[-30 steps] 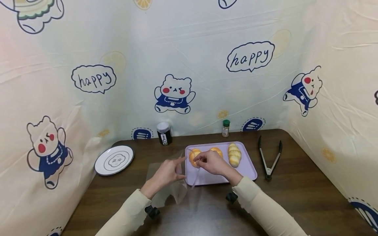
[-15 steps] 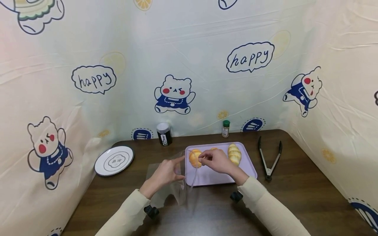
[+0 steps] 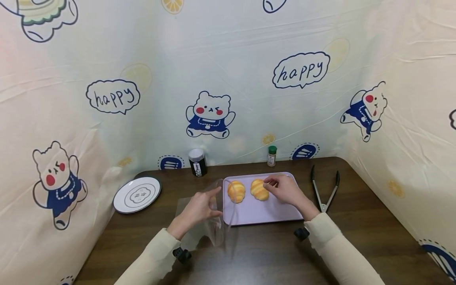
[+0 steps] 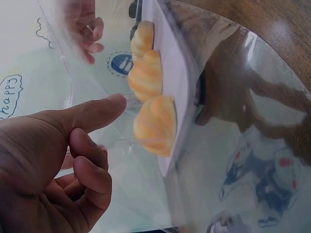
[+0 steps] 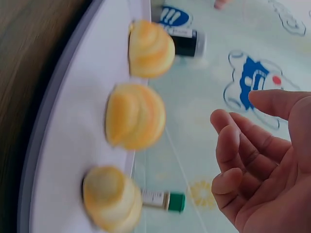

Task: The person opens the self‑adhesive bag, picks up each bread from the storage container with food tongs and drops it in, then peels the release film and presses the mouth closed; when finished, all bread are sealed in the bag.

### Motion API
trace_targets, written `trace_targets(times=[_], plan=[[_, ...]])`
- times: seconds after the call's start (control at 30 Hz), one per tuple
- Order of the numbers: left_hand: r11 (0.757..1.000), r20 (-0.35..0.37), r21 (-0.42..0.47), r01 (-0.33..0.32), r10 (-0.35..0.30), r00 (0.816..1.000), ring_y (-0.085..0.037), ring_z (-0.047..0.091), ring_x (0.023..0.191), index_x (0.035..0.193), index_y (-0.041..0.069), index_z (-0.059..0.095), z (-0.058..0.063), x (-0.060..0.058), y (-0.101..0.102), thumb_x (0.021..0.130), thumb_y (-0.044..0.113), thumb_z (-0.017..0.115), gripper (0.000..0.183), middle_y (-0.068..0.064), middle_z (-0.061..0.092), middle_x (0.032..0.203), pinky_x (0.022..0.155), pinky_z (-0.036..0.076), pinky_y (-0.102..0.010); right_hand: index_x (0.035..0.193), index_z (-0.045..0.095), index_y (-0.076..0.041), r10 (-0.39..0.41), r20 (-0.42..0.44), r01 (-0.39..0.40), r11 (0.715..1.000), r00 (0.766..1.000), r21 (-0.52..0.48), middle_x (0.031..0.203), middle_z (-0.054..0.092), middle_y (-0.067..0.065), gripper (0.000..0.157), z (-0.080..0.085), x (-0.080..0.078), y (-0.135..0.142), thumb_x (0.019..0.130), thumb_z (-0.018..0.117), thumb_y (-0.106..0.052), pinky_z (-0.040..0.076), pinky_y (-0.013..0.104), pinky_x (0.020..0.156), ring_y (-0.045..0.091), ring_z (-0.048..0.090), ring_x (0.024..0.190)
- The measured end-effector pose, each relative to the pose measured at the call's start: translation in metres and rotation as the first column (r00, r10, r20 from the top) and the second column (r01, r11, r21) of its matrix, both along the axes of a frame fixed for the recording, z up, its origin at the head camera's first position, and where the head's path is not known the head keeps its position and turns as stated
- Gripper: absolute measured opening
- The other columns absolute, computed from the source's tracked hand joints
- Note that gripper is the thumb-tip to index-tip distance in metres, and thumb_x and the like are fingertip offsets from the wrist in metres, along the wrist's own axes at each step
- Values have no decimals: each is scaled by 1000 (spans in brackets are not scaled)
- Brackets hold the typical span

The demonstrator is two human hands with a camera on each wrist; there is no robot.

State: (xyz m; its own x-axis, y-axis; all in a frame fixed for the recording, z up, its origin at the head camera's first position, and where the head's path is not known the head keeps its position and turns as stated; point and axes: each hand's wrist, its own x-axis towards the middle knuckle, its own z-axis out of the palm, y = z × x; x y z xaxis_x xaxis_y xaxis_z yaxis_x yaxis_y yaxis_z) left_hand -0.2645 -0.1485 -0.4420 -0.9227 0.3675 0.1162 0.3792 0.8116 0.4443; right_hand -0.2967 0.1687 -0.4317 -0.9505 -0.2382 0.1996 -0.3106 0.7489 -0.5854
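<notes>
My left hand (image 3: 194, 209) is at a clear plastic bag (image 3: 215, 233), thumb and index finger spread apart near its mouth. In the left wrist view the bag's transparent film (image 4: 262, 104) stretches out past the hand. The mouth overlaps the left end of a lilac tray (image 3: 249, 217). Two round striped buns (image 3: 236, 192) lie there side by side. My right hand (image 3: 285, 190) hovers over the tray's right part, with loosely bent fingers and nothing between them. It hides a longer ridged bread roll, seen in the right wrist view as the lowest roll (image 5: 112, 199).
Black-tipped tongs (image 3: 323, 206) lie spread right of the tray. A white plate (image 3: 137, 194) is at the left. Behind stand a dark jar with a pale lid (image 3: 197, 162) and a green-capped shaker (image 3: 272, 156). A printed curtain (image 3: 249, 107) encloses the table.
My right hand has left the bag's edge and moved right, across the tray. It uncovers the second bun and now covers the long roll. My left hand has barely moved.
</notes>
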Motion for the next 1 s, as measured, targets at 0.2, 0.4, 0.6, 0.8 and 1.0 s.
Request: trace_targets(times=[0.2,0.4,0.6,0.8,1.0], plan=[[1000,11,4,-7,7,1000,-6,49,61,146,8,50,0,0,-1,72,24,90,86,9,57,67,58,43,-23,108,75,-11,-80,0,80,996,997,45,95,75,6,25,1,-2,30,94,66,-31,51,32,69,19,66,84],[999,51,3,-36,35,998,-8,51,62,146,12,52,-1,0,-1,72,26,91,85,5,61,73,55,44,-23,111,73,-10,-199,2,197,971,980,137,99,74,8,33,-5,-6,58,93,64,-37,47,30,61,22,66,85],[999,39,-3,-44,44,998,-8,53,64,144,12,54,-1,0,-2,71,27,91,82,3,64,79,57,46,-24,115,72,-9,-284,31,270,936,958,225,103,74,10,39,-10,-7,82,93,63,-40,52,40,63,27,67,86],[999,9,-6,-42,42,999,-8,53,64,140,10,57,0,0,-3,72,27,90,78,2,65,79,59,46,-26,121,68,-5,-374,109,319,884,921,341,114,70,20,52,-13,-7,106,93,59,-48,52,51,68,38,66,95],[999,3,-8,-45,45,999,-8,55,66,136,10,60,0,0,-3,72,26,90,72,1,66,80,59,47,-26,100,70,-1,-432,190,319,843,882,433,82,67,17,55,-18,-3,128,90,61,-55,47,42,57,30,61,71]])
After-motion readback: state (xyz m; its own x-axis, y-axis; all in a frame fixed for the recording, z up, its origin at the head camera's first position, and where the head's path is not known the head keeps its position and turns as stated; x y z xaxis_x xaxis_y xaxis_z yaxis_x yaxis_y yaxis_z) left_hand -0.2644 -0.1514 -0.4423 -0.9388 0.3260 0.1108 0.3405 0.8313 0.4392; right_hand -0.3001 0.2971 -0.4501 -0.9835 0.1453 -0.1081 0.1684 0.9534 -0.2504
